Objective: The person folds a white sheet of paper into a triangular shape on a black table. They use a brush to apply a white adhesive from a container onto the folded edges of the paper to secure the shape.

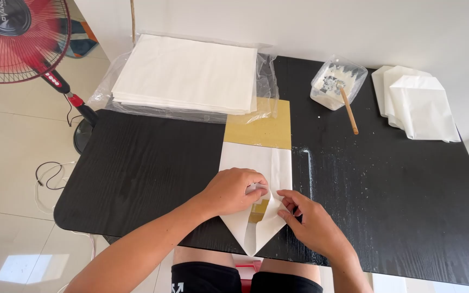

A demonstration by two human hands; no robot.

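On the black table (137, 168), head view: one white paper sheet (256, 163) folded to a point over one cardboard template (261, 130), left hand (234, 190) and right hand (310, 217) both pinching its folds; one paper stack (185, 73), one glue tub (336, 81), finished bags (419, 103) overlapping, count unclear.

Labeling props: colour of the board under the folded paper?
Mustard-yellow board, clearest in the head view.

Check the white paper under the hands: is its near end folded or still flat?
Folded. The white paper narrows to a point at the table edge, its corners turned in, with the left hand and right hand pressing the flaps.
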